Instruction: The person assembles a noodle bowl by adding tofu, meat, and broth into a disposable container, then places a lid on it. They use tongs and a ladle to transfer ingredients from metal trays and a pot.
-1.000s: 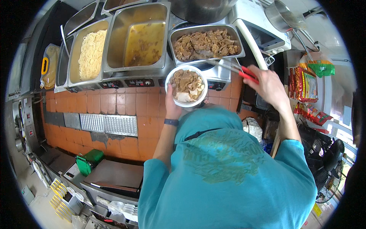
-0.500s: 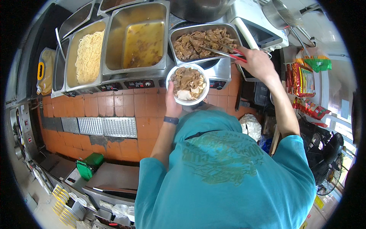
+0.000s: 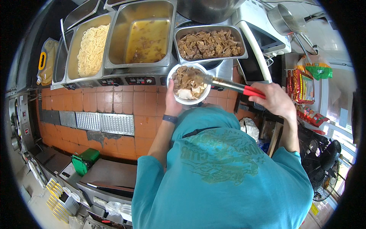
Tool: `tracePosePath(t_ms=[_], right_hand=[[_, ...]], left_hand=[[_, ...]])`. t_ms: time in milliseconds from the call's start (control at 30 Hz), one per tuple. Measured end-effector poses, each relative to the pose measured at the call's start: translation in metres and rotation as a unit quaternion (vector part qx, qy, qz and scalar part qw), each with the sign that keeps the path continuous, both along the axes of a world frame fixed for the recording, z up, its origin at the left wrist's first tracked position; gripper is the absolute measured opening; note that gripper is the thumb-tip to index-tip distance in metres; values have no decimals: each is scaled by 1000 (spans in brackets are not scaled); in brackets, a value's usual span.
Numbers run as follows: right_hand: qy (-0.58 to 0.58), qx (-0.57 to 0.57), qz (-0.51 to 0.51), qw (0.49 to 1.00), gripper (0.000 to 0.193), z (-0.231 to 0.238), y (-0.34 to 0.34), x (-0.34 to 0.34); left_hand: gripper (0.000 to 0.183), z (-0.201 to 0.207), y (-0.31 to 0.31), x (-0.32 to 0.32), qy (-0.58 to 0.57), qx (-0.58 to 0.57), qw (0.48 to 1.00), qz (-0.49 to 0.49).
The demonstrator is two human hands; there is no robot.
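A white bowl [image 3: 188, 101] of brown meat slices and pale white pieces rests in my left hand [image 3: 174, 102], whose fingers wrap its left side. My right hand [image 3: 277, 100] is closed round the red handles of metal tongs [image 3: 228, 85]. The tongs reach leftward over the bowl, and their blurred tips are at the meat in it. Whether the tips pinch a slice I cannot tell. Just beyond the bowl stands a steel pan [image 3: 247, 56] heaped with cooked sliced meat [image 3: 209, 44].
Left of the meat sit a deep steel pan of yellowish broth [image 3: 146, 42] and a pan of noodles [image 3: 92, 49]. A white appliance [image 3: 259, 26] stands at the far right, with red packages [image 3: 303, 87] and a black fan [image 3: 322, 160] nearer. Orange tiles [image 3: 145, 110] cover the floor.
My right hand has drawn the tongs from the meat pan back toward me, bringing their tips over the bowl. My left hand still holds the bowl in about the same place.
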State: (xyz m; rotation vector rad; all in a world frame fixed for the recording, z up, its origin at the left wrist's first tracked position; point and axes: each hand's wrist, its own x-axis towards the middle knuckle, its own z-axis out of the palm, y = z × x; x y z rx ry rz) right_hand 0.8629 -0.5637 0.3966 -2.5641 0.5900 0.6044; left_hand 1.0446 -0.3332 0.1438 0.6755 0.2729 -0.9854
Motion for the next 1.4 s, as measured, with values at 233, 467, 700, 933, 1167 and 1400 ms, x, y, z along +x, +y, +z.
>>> tracePosePath(t_ms=[233,467,700,933,1167,1400], right_hand=[[3,-37,-42,998,32,0,2,0],[-150,11,-59,987,38,-44,-26,4],[-68,-125,-1,990,43,-107,-75,77],[-112,-225,1,968,43,-151,-111,73],[-192,-218,-45,956,34,-72,-125,98],[-359,-414,-97,831,36,86,-286,188]], left_hand=[[53,2,4,3,5,14,1000,12],[52,8,18,8,-10,18,1000,23],[53,25,58,16,17,33,999,33],[52,88,66,7,-35,-17,999,4],[53,121,27,8,-12,-19,1000,-3],[58,163,-36,-8,-112,52,991,61]])
